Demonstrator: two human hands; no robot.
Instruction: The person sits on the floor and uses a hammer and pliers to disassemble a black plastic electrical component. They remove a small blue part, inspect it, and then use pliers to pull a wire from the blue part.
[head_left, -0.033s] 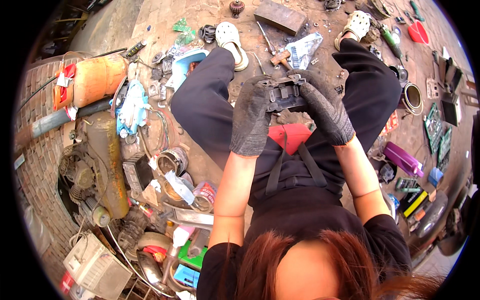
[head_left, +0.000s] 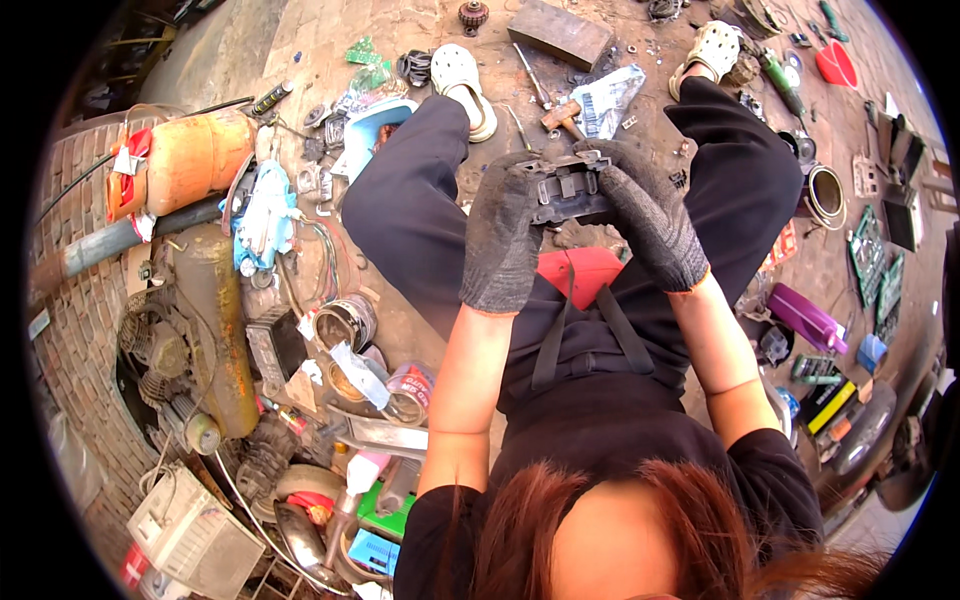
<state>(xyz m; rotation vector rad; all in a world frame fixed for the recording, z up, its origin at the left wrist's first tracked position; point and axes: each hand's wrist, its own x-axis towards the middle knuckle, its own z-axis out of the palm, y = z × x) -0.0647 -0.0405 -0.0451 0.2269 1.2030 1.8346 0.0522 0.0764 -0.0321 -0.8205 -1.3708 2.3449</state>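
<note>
My left hand (head_left: pixel 502 230), in a dark knit glove, grips the left side of a dark rectangular part (head_left: pixel 567 188) held above my lap. My right hand (head_left: pixel 648 215), gloved the same way, is closed on the part's right side, thumb along its face. The part has raised slots and ribs; its ends are hidden by my fingers. Under it, between my thighs, is a red seat or pad (head_left: pixel 558 272) with a black strap. Beyond my hands on the ground lie a wooden-headed hammer (head_left: pixel 560 116), a long screwdriver (head_left: pixel 532 75) and a crumpled plastic bag (head_left: pixel 612 100).
A metal block (head_left: pixel 560 33) lies ahead. At left are an orange tank (head_left: pixel 200 160), a rusty cylinder (head_left: pixel 210 330), a blue tub (head_left: pixel 365 135) and several cans and parts. At right are a red bucket (head_left: pixel 836 65), green circuit boards (head_left: pixel 866 255) and a purple container (head_left: pixel 805 318).
</note>
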